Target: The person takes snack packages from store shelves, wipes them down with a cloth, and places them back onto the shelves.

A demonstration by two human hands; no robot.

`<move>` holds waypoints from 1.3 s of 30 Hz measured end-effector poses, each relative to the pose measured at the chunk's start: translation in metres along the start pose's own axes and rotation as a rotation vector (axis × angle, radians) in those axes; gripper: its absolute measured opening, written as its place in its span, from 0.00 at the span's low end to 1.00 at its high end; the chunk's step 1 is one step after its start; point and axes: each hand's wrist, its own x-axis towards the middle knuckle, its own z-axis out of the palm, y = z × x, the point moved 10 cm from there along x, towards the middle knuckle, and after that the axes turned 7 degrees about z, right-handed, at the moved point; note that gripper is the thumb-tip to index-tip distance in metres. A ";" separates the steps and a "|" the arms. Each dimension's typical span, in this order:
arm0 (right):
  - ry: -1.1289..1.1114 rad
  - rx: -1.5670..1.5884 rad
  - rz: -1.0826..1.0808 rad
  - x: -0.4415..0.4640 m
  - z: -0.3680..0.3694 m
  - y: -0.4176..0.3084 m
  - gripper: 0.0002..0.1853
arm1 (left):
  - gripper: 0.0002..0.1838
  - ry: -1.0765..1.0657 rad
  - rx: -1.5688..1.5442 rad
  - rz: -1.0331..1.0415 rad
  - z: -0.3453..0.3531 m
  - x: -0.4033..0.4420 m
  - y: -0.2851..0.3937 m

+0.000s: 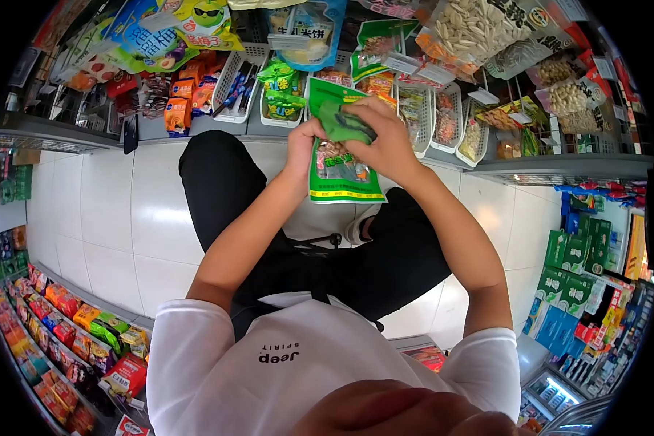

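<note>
My left hand (303,150) is closed on the left edge of a green snack bag (345,190), which has a clear window showing brown pieces like nuts and a yellow strip along one end. My right hand (386,142) has its fingers bent around a green cloth (336,125) with a dark patch. The cloth lies against the face of the bag and covers part of it. Both hands are in front of the shelf, above the floor between my knees. The right fingertips are partly hidden by the cloth.
The shelf ahead holds white baskets (447,120) of small snacks, green packets (282,91) and hanging bags, one of them of seeds (479,29). Snack racks (87,327) stand at the lower left. Green cartons (567,269) are stacked at right on the tiled floor (109,211).
</note>
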 end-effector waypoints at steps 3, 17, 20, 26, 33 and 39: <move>-0.069 0.038 0.007 -0.007 0.010 -0.014 0.28 | 0.15 -0.020 -0.037 0.028 -0.008 0.011 0.008; 0.099 -0.092 0.137 0.006 -0.032 0.041 0.25 | 0.19 -0.042 0.186 -0.193 0.016 -0.010 -0.024; 0.026 -0.007 0.057 -0.002 -0.015 0.010 0.22 | 0.19 -0.031 0.136 -0.130 0.003 0.000 -0.018; 0.148 -0.122 0.103 0.015 -0.031 0.037 0.23 | 0.31 -0.134 0.136 -0.209 0.027 -0.012 -0.022; 0.004 0.017 0.003 0.010 -0.015 0.005 0.25 | 0.28 -0.076 0.175 -0.215 0.023 -0.017 -0.021; 0.102 -0.085 0.153 0.023 -0.047 0.051 0.25 | 0.29 -0.187 0.170 -0.155 0.042 -0.018 -0.028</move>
